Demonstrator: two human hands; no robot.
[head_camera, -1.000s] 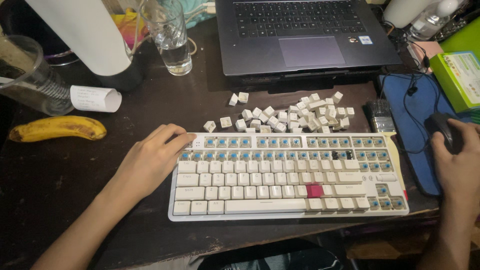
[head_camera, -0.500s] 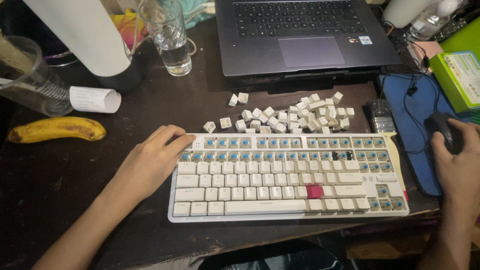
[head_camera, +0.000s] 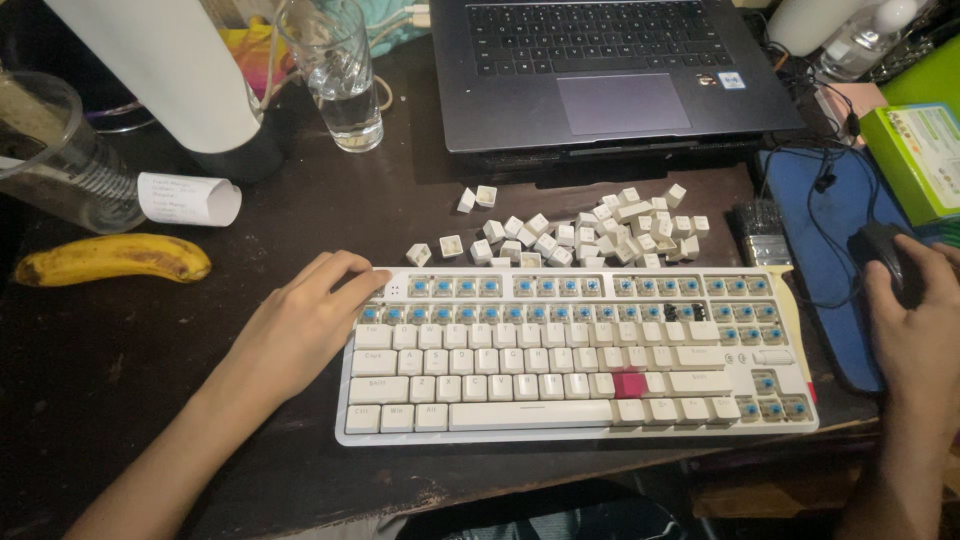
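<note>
Head view: hands flank the keyboard (head_camera: 575, 350) on the desk (head_camera: 150, 360).
Left hand (head_camera: 300, 320) rests loosely curled, fingertips on its top-left corner, gripping nothing; right hand (head_camera: 915, 320) cups the mouse (head_camera: 885, 255), just right of it.

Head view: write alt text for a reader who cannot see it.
A left hand rests on the top-left corner of a white keyboard with many blue switches bared; the right hand covers a black mouse. Loose keycaps lie behind it.
</note>
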